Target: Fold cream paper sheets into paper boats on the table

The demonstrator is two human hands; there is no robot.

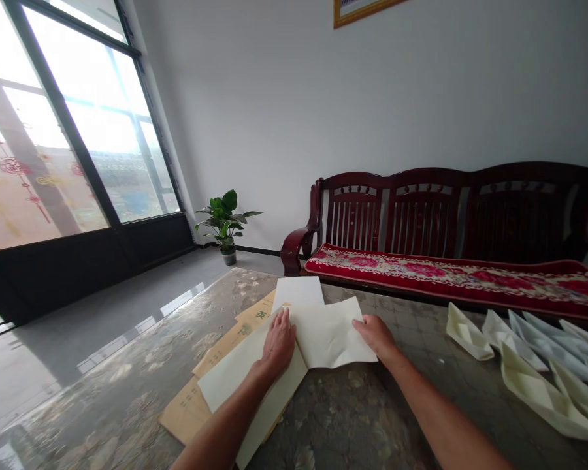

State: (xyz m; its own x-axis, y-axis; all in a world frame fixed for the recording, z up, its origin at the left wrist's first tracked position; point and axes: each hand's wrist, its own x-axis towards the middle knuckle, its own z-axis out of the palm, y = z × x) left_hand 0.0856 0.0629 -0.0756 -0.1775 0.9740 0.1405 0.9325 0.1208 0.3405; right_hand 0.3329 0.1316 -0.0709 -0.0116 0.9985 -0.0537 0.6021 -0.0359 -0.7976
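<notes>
A cream notebook (pixel 253 393) lies open and slanted in front of me. My left hand (pixel 277 341) rests on it close to the fold, fingers stretched out and pressed together flat. On the right side, a cream sheet of paper (pixel 329 334) is slightly raised and creased. My right hand (pixel 375 334) pinches this sheet at its right edge, thumb on top. Whether the sheet is still joined to the notebook at the fold, I cannot tell. Under the notebook are several brown-covered booklets (pixel 186 408), and a white sheet (pixel 300 289) lies just beyond it.
Several folded paper boats (pixel 543 391), cream and pale blue, stand at the right of the patterned table (pixel 142 398). Beyond the table is a dark red wooden bench (pixel 392 219) with a floral cushion (pixel 421 267). A potted plant (pixel 227 225) stands on the floor near the glass door (pixel 93 124).
</notes>
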